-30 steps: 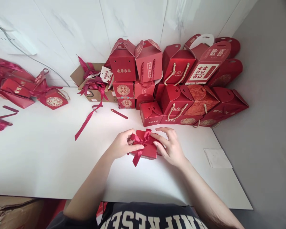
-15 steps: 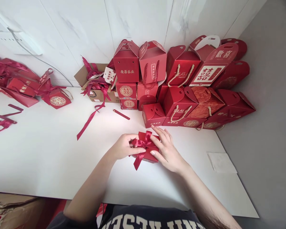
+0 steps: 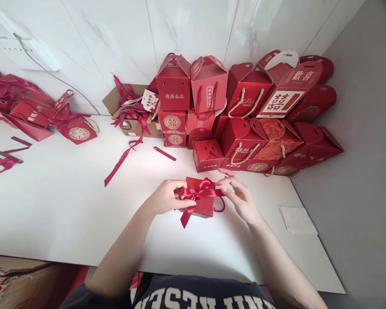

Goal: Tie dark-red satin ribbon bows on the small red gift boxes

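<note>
A small red gift box [image 3: 205,207] sits on the table in front of me, with a satin ribbon bow [image 3: 197,193] tied on top. One ribbon tail hangs over the box's near side and the other stretches to the right. My left hand [image 3: 169,197] pinches the bow's left loop between thumb and fingers, against the box's left side. My right hand [image 3: 239,197] is at the right tail, thumb and index finger closed at its end, the other fingers loosely bent. A dark red cord handle [image 3: 222,206] sticks out from the box's right side.
Stacked red gift boxes [image 3: 241,133] stand behind the box, to the right. A cardboard box [image 3: 141,130] of ribbons and tags stands left of them, a loose strip [image 3: 164,153] before it. More ribboned boxes [image 3: 35,113] lie far left; a white paper [image 3: 297,219] lies right.
My right hand has moved off the box top to the right, where the ribbon tail now stretches out and the cord handle shows. My left hand has kept its pinch on the bow.
</note>
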The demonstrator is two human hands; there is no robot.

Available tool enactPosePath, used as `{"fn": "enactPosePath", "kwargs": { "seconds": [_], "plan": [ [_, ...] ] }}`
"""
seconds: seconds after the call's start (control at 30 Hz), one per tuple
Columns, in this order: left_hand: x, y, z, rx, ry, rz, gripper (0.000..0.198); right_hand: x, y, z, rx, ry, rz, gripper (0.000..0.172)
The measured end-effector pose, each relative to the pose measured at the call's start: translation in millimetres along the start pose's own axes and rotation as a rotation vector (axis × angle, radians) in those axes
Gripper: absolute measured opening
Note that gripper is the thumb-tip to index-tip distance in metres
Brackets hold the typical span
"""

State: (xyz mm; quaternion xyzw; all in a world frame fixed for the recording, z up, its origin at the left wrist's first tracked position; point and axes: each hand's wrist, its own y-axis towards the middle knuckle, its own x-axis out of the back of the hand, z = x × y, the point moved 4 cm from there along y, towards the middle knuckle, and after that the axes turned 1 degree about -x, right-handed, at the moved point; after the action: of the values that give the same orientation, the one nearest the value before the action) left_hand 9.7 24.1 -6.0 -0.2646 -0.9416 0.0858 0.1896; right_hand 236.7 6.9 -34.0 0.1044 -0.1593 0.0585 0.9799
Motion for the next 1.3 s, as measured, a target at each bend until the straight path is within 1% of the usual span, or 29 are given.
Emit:
{"fn": "enactPosePath", "kwargs": {
  "seconds": [0.03,0.07,0.1,0.17,0.23,0.33,0.43,0.6,0.73,0.83,0.97,1.03,1.07,1.13,1.2,1.23,1.3],
  "plan": [
    [-0.1,0,0,0.004,-0.019,0.006,0.030,4,1,-3,-0.035,0.037,-0.056,0.022],
    [-0.3,0,0,0.007,-0.038,0.012,0.030,6,2,-6,-0.077,0.053,-0.077,0.023],
    [-0.3,1,1,0.007,-0.055,0.015,0.030,7,2,-9,-0.122,0.054,-0.065,0.025],
    [0.0,1,2,0.001,-0.070,0.004,0.030,4,2,-14,-0.197,0.041,0.005,0.029],
    [0.8,1,2,-0.012,-0.055,-0.021,0.031,2,0,-14,-0.229,0.071,0.056,0.030],
    [2.6,1,3,-0.022,-0.011,-0.060,0.031,3,-2,-7,-0.203,0.199,0.094,0.029],
    [3.2,1,3,-0.003,-0.006,-0.036,0.029,8,-5,-2,-0.182,0.270,0.146,0.028],
    [4.6,1,5,0.032,-0.031,0.006,0.029,16,-6,-5,-0.214,0.211,0.237,0.022],
    [4.0,2,9,0.056,-0.028,0.018,0.030,15,-7,-7,-0.227,0.190,0.293,0.022],
    [2.5,3,12,0.080,-0.060,0.012,0.033,12,-9,-5,-0.249,0.177,0.372,0.022],
    [1.5,3,11,0.064,-0.118,0.038,0.033,14,-8,0,-0.244,0.100,0.425,0.020],
    [4.3,3,9,0.040,-0.098,0.027,0.032,17,-5,1,-0.230,0.052,0.417,0.021],
    [6.4,2,8,0.026,-0.078,0.014,0.034,19,-3,0,-0.226,0.032,0.392,0.023],
    [9.8,0,6,-0.008,-0.040,0.002,0.038,23,1,-3,-0.217,0.006,0.292,0.027],
    [11.7,-1,1,-0.054,-0.004,-0.009,0.033,24,3,-4,-0.184,-0.006,0.169,0.029],
    [13.0,-2,-2,-0.096,0.020,-0.049,0.032,23,4,-2,-0.145,-0.012,0.117,0.029],
    [15.4,-4,-10,-0.219,0.102,-0.199,0.036,18,3,5,-0.038,-0.044,0.038,0.028]
  ]
}}
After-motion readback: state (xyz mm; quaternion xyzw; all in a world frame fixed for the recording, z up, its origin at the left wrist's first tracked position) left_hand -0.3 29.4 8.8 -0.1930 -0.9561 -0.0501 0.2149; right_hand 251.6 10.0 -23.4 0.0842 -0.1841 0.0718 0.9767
